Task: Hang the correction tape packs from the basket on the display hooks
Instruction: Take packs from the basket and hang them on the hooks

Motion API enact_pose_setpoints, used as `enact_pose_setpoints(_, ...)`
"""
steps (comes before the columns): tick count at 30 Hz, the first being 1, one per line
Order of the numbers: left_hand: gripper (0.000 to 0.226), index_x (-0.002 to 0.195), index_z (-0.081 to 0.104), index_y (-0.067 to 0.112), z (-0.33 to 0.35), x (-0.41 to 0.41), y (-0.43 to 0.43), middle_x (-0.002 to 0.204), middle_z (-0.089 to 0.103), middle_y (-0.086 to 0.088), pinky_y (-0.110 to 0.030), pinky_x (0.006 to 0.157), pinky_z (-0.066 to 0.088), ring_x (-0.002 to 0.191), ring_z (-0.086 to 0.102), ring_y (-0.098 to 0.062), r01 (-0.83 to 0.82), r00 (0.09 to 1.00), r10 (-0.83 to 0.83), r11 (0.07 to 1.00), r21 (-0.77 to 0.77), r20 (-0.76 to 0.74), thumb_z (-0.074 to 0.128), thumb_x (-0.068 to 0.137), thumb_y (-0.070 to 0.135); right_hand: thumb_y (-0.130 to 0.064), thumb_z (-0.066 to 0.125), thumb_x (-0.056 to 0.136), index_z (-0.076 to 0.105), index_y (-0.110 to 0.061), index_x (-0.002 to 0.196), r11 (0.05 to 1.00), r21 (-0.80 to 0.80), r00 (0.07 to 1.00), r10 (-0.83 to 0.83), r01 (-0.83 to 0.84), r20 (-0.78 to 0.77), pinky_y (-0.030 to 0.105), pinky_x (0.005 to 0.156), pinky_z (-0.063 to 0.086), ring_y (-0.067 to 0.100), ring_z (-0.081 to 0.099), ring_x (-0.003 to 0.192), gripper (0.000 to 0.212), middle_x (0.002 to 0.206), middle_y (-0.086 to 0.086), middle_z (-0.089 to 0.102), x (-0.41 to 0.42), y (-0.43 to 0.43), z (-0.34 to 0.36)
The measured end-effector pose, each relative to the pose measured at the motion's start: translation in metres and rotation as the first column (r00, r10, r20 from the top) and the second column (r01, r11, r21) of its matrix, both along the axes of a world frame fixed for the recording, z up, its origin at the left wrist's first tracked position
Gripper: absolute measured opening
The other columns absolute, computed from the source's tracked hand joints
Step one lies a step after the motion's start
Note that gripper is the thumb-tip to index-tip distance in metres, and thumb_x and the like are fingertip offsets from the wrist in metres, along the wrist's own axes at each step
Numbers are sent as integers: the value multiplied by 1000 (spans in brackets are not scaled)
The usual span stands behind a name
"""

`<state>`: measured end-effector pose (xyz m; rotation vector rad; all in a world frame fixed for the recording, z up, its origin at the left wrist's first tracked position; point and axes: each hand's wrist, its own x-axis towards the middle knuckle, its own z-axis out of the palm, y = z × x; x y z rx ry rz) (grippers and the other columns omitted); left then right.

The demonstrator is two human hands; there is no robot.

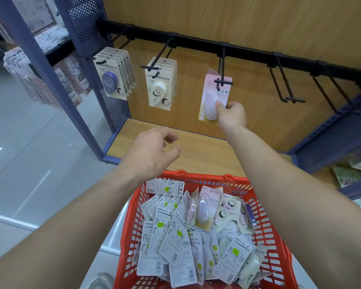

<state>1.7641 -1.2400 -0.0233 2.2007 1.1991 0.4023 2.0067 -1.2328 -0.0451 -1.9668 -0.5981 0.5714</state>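
My right hand (pixel 231 114) pinches the lower right corner of a pink correction tape pack (pixel 212 94), whose top hole sits at the tip of the third black hook (pixel 222 80). My left hand (pixel 152 151) hovers empty above the far rim of the red basket (pixel 265 226), fingers loosely curled. The basket holds several correction tape packs (pixel 179 236), most lying face down. Several purple-tape packs (pixel 113 78) hang on the first hook, and several white-tape packs (pixel 161 84) hang on the second.
Two bare black hooks (pixel 288 97) stick out from the rail to the right. A wooden shelf board (pixel 196 147) lies under the hooks. Blue perforated metal posts (pixel 88 34) frame the bay, with other goods hanging at far left and lying at far right.
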Motion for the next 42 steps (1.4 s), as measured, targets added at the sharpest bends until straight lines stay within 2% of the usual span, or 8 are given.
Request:
enact_pose_setpoints(5, 35, 127, 64, 28, -7, 4, -2, 115, 66, 13, -37, 95, 53, 105, 62, -12, 18, 998, -19, 1000, -17, -58, 65, 94, 42, -44, 66, 96, 50, -8, 142, 961, -256, 983, 137, -102, 122, 36, 103, 44, 30, 56, 129, 61, 138, 9, 60, -9, -38, -30)
enact_pose_setpoints(13, 54, 142, 53, 17, -64, 13, -56, 138, 61, -3, -32, 100, 47, 121, 59, -23, 151, 936, -207, 967, -205, -283, 66, 95, 41, -41, 72, 93, 57, -11, 131, 814, -479, 929, 371, -328, -5, 31, 85, 44, 20, 61, 105, 50, 119, 2, 65, -7, -181, -88)
enact_pose_setpoints(21, 78, 158, 25, 15, -146, 8, -119, 155, 42, -9, -42, 112, 41, 140, 45, -27, 241, 756, -400, 906, -348, -519, 59, 96, 50, -38, 68, 96, 46, -5, 147, 768, -513, 915, 392, -384, -97, 27, 81, 43, 25, 61, 113, 65, 141, 14, 57, 2, -235, -136)
enact_pose_setpoints(28, 82, 157, 31, 14, -184, 45, -127, 157, 40, -7, -41, 114, 37, 143, 40, -27, 47, 911, -192, 928, -369, -366, 65, 90, 49, -49, 69, 91, 49, -15, 146, 846, -395, 934, 320, -357, -160, 39, 106, 44, 27, 53, 133, 68, 144, 7, 56, -3, -200, -168)
enact_pose_setpoints(31, 81, 154, 33, 12, -202, 60, -124, 149, 40, -5, -40, 106, 43, 132, 49, -27, -101, 946, -39, 908, -406, -322, 69, 88, 44, -65, 59, 90, 61, -29, 116, 839, -410, 932, 300, -359, -203, 41, 97, 50, 22, 61, 114, 45, 117, -4, 66, 2, -184, -185)
enact_pose_setpoints(35, 61, 143, 49, 20, -220, 64, -117, 134, 42, -4, -38, 97, 48, 118, 55, -25, -99, 956, -23, 914, -394, -293, 61, 90, 46, -71, 56, 87, 65, -28, 101, 814, -433, 921, 323, -388, -218, 41, 92, 52, 19, 64, 100, 46, 93, -8, 74, 6, -172, -200)
enact_pose_setpoints(39, 56, 138, 59, 24, -229, 57, -117, 134, 42, 4, -33, 101, 47, 111, 57, -16, -107, 987, 44, 900, -423, -157, 59, 86, 46, -49, 69, 89, 69, -30, 100, 856, -397, 944, 304, -330, -128, 28, 72, 50, 4, 66, 83, 22, 91, -14, 73, 0, -176, -208)
enact_pose_setpoints(42, 23, 117, 68, 27, -233, 54, -119, 121, 53, 10, -31, 93, 50, 94, 61, -13, -84, 996, 73, 919, -385, -44, 65, 94, 28, -29, 72, 92, 70, -30, 97, 903, -298, 950, 275, -309, -151, 11, 57, 42, -11, 62, 69, 6, 84, -18, 69, 2, -193, -214)
